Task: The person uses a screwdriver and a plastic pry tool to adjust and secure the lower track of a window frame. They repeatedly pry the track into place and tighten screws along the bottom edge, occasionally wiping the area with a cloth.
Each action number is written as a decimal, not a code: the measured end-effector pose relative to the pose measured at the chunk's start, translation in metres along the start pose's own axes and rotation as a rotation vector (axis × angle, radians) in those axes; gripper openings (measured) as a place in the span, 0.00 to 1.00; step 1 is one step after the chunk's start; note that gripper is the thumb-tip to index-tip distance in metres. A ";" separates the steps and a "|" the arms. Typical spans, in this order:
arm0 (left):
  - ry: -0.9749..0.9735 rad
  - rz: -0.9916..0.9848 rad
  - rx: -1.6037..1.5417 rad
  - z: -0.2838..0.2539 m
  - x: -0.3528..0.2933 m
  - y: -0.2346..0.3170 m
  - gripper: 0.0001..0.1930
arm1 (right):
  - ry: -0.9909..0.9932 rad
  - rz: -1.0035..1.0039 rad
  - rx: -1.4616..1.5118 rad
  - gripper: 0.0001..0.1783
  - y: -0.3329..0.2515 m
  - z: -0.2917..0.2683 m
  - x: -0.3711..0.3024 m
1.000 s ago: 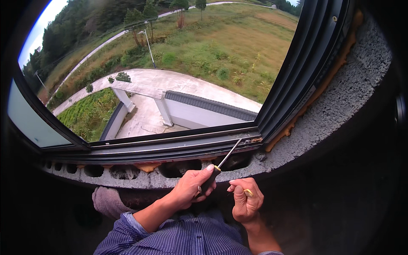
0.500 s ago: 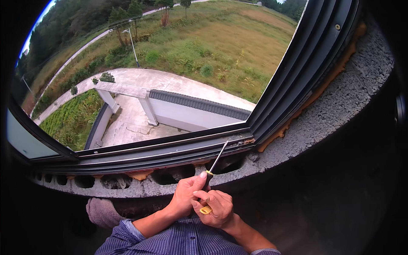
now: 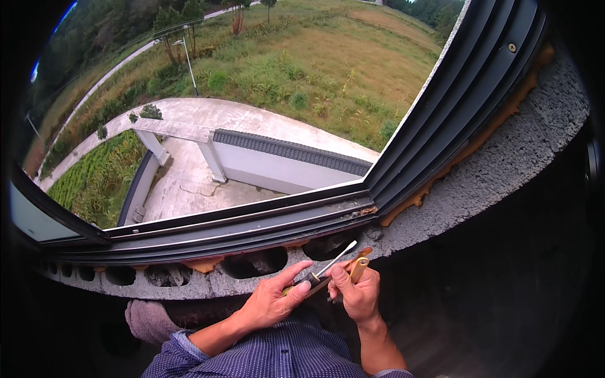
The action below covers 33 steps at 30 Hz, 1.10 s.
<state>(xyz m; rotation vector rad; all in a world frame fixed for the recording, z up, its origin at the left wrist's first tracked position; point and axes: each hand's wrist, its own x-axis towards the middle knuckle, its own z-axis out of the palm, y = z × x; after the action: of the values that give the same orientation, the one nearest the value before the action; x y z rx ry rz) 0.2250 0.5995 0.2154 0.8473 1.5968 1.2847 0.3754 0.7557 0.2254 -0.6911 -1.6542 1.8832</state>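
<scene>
The black-handled, steel-shafted screwdriver (image 3: 334, 261) lies in the left hand (image 3: 274, 300), index extended, thumb against its handle; its long axis slants forward and right, tip passing just beyond the nearer right hand (image 3: 361, 298), which is curled around a yellow, hole-ended handle (image 3: 359, 269). Both are near the grey concrete-block sill's (image 3: 435, 203) inner edge. No writing is legible.

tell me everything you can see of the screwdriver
The screwdriver has a straight, silvery shaft that looks like metal, ending in a flattened tip, and a dark handle with a pale yellow collar. It slants up and to the right, held by the handle between the thumb and fingers of the left hand. The tip shows in front of the grey block ledge. The right hand is close by; whether it touches the shaft is unclear.
</scene>
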 end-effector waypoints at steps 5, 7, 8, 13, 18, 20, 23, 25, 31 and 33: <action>-0.018 0.256 0.251 0.003 -0.001 -0.001 0.33 | 0.043 0.062 0.018 0.13 -0.001 0.006 0.004; 0.035 0.304 0.312 0.003 0.001 -0.008 0.31 | 0.054 0.079 0.033 0.13 -0.002 0.010 0.003; 0.061 0.327 0.343 0.003 0.002 -0.013 0.30 | 0.059 0.085 0.042 0.12 -0.002 0.014 0.003; 0.138 0.405 0.494 0.005 -0.001 -0.013 0.28 | 0.061 0.068 0.017 0.11 0.001 0.018 0.004; 0.154 0.409 0.474 0.005 -0.001 -0.010 0.25 | 0.086 0.087 -0.056 0.11 -0.005 0.024 0.004; 0.143 0.324 0.306 0.006 -0.001 -0.007 0.24 | 0.111 0.041 -0.061 0.12 -0.003 0.027 0.003; 0.078 0.230 0.179 0.002 -0.003 -0.003 0.24 | 0.165 -0.052 -0.096 0.12 0.009 0.021 -0.001; 0.051 0.182 0.127 0.000 -0.005 -0.002 0.24 | 0.207 -0.034 0.006 0.14 0.011 0.016 -0.005; -0.010 0.108 0.038 0.007 -0.006 0.001 0.25 | 0.063 0.033 -0.116 0.19 0.016 0.025 -0.005; 0.004 0.095 0.029 0.010 -0.007 0.007 0.25 | 0.053 0.067 -0.061 0.18 0.018 0.026 -0.006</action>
<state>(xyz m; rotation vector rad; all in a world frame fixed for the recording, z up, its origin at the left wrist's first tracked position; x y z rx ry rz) 0.2367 0.5983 0.2236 0.9494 1.5987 1.3333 0.3607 0.7311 0.2108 -0.8240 -1.6801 1.8506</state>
